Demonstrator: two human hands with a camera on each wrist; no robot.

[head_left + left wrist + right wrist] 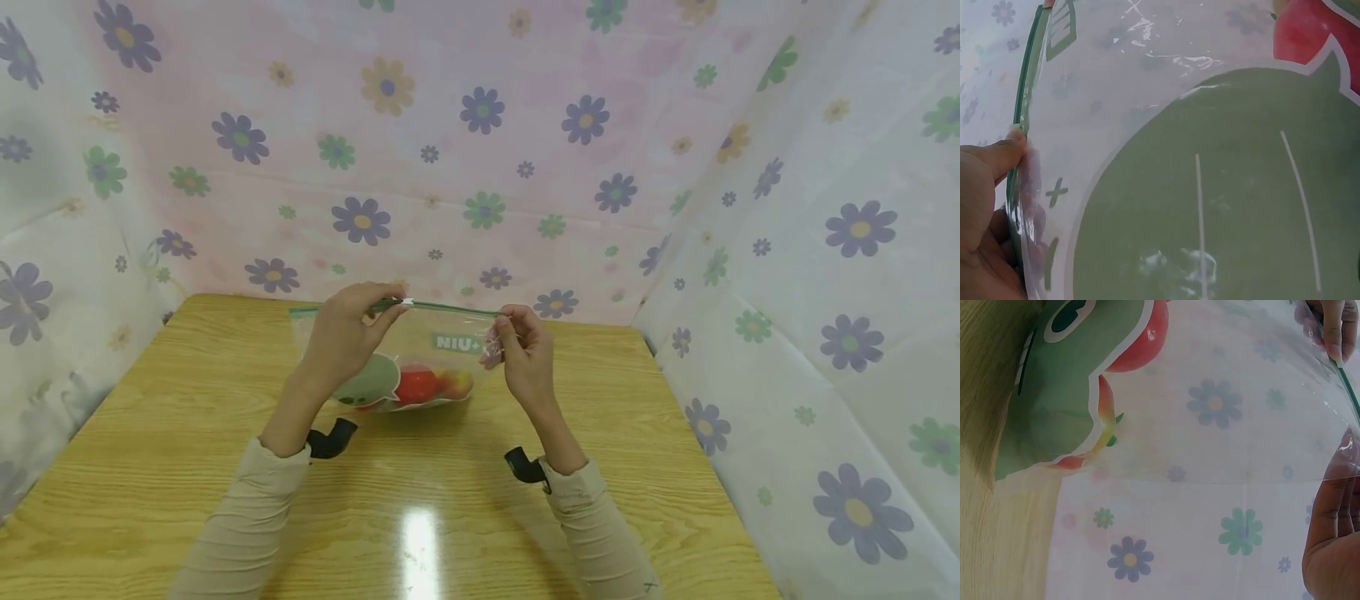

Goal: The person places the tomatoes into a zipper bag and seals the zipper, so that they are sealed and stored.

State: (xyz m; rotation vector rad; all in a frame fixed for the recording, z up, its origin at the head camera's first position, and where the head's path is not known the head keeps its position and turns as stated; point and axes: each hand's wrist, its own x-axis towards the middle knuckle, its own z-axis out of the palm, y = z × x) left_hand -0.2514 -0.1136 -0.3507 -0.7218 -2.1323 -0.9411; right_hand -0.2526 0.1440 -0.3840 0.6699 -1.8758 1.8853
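Note:
A clear zip bag (450,321) with a green zip strip is held up by its top edge, its bottom close over the table. My left hand (348,329) pinches the white slider (407,302) near the middle of the strip. At the right end of that strip, my right hand (528,346) pinches the bag's top corner between thumb and fingers. Inside, at the bottom, lie a round red fruit (416,385) and a yellow-red fruit (454,383) with a green leaf. A green printed figure (1166,187) on the bag's side partly hides them.
The bag is over a wooden table (420,475) that reflects a bright light. Flower-patterned cloth (480,158) hangs behind the table and along both sides. Black curved mounts (332,439) stick out at both wrists beside the beige sleeves.

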